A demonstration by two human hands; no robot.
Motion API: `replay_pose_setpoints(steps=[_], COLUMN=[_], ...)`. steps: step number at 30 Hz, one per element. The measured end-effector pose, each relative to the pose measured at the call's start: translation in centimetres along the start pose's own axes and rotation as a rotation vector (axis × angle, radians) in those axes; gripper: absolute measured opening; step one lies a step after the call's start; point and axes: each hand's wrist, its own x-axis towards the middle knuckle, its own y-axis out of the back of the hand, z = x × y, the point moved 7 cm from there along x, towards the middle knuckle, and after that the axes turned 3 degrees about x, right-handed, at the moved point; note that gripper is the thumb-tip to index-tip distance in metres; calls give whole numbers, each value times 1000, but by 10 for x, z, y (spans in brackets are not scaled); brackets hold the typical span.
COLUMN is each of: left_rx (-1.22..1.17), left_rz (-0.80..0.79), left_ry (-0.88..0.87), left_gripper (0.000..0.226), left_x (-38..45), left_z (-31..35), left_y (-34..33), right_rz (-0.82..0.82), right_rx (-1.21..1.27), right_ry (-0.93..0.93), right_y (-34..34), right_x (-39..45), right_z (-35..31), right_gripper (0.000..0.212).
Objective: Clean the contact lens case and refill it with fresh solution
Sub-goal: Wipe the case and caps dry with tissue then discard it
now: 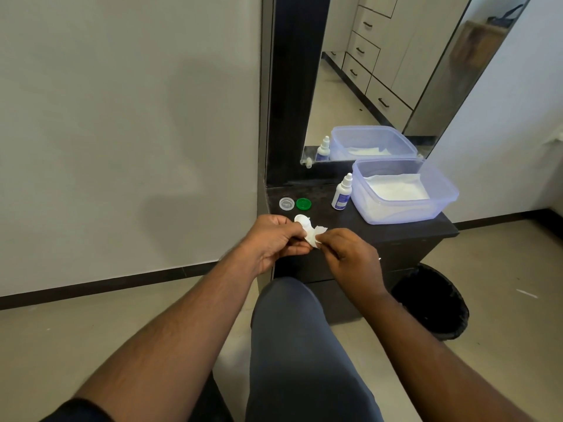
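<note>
My left hand (275,239) grips the white contact lens case (304,224) just above the front edge of the dark counter (405,228); one round well sticks out past my fingers. My right hand (347,254) pinches a small white tissue (318,236) against the case's other end. Two loose caps lie on the counter behind my hands: a clear one (287,204) and a green one (303,203). A small white solution bottle (341,193) with a blue label stands upright to their right.
A clear bluish plastic tub (438,205) holding white tissues sits at the counter's right end. A mirror (380,71) stands behind it. A black waste bin (432,303) is on the floor at the right. My knee (289,315) is under my hands.
</note>
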Motion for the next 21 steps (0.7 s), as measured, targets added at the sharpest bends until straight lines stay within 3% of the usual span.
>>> replay_pose_setpoints(steps=[8, 13, 18, 21], left_rx=[2, 7, 41, 17], left_rz=[-10, -10, -42, -47], left_ry=[-11, -20, -33, -30], left_gripper=[3, 9, 7, 16], left_x=[1, -1, 0, 0], left_z=[0, 1, 0, -1], left_y=[0, 0, -2, 0], right_rz=[-6, -45, 13, 36], right_rx=[96, -17, 87, 127], right_ry=[-134, 3, -185, -191], right_y=[1, 2, -2, -2], right_x=[5, 6, 6, 5], right_z=[13, 0, 16, 16], right_gripper=[16, 17, 19, 21])
